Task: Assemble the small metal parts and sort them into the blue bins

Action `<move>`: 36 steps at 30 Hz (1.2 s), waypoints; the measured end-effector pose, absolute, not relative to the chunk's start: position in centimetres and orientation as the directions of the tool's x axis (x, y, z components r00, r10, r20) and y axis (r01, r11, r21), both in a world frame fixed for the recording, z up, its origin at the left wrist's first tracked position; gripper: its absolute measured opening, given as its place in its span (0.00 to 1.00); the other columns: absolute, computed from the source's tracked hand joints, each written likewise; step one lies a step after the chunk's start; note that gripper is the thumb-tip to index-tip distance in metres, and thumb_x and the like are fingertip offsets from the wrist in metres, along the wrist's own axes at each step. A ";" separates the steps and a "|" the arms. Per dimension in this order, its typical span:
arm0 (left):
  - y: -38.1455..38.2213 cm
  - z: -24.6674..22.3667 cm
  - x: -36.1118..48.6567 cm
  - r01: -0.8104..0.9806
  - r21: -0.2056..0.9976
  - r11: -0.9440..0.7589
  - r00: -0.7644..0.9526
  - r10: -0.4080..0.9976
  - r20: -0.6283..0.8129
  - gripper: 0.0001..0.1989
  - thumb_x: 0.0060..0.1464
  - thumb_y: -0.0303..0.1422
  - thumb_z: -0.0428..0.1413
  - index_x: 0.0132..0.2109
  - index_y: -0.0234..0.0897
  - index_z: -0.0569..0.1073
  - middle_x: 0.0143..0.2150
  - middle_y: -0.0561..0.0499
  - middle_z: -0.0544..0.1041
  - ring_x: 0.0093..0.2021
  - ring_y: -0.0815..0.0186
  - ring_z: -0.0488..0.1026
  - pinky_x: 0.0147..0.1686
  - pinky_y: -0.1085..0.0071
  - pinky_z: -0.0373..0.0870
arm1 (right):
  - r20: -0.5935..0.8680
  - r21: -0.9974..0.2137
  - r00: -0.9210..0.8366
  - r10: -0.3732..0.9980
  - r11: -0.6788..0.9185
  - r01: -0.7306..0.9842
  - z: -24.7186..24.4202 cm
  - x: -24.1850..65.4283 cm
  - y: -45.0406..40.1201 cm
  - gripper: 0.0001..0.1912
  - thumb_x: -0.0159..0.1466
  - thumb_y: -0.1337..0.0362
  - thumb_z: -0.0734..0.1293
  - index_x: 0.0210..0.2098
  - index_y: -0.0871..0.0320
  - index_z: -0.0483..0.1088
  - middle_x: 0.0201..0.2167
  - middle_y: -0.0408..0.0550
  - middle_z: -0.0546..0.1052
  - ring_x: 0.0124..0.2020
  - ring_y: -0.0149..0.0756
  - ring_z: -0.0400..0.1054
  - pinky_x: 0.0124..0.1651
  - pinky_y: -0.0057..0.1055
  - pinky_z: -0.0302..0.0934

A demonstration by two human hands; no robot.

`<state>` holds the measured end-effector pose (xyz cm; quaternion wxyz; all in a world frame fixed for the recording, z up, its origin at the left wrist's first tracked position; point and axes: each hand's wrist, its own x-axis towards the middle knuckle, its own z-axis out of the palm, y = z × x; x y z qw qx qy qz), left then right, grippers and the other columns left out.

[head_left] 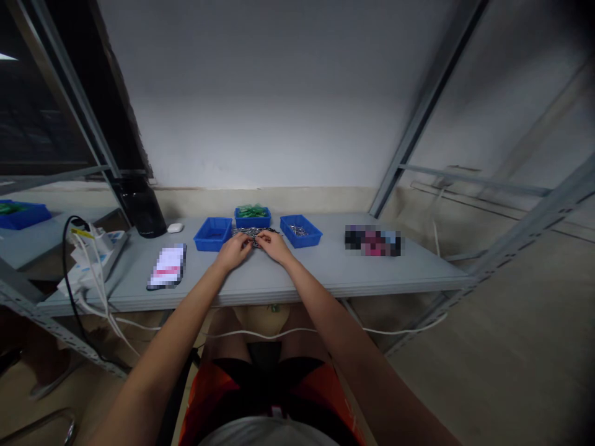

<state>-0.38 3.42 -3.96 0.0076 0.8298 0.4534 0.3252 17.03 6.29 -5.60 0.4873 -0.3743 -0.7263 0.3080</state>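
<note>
On the grey tabletop a pile of small, thin metal pieces (251,231) lies between the blue bins. My left hand (235,250) rests at the pile's near left side, thumb and fingertips pinched together. From the right, my right hand (275,245) meets it with its fingertips closed too, just short of the left fingertips. Whatever they pinch is too small to make out. Beside my left hand stands a blue bin (204,244). The blue bin to the right (314,240) has small metal pieces (298,230) in it. Green material (251,211) fills the back bin (253,222).
A phone (167,266) lies left on the table (260,282), near a power strip (100,260) with cables. A black container (143,207) and a white case (175,228) stand behind it. A blurred-out item (373,241) lies right. Metal posts (432,105) frame the table; a white cable (400,332) hangs below.
</note>
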 end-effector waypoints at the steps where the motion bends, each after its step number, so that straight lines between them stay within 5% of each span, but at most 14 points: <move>1: 3.3 -3.9 -0.3 0.747 0.315 -0.586 0.370 0.760 0.534 0.12 0.60 0.33 0.49 0.44 0.36 0.75 0.39 0.46 0.74 0.38 0.63 0.71 0.42 0.67 0.69 | 0.475 -0.817 -0.233 0.848 0.524 0.242 -5.6 17.0 6.3 0.07 0.59 0.60 0.64 0.32 0.58 0.70 0.29 0.45 0.75 0.29 0.31 0.68 0.37 0.29 0.62; 36: 2.7 -3.0 -0.2 0.726 0.362 -0.585 0.296 0.741 0.603 0.11 0.61 0.35 0.49 0.42 0.35 0.74 0.38 0.47 0.73 0.35 0.65 0.70 0.40 0.69 0.67 | 0.490 -0.800 -0.279 0.826 0.553 0.234 -5.4 17.2 6.1 0.11 0.59 0.56 0.64 0.29 0.57 0.69 0.28 0.46 0.75 0.29 0.33 0.67 0.37 0.29 0.61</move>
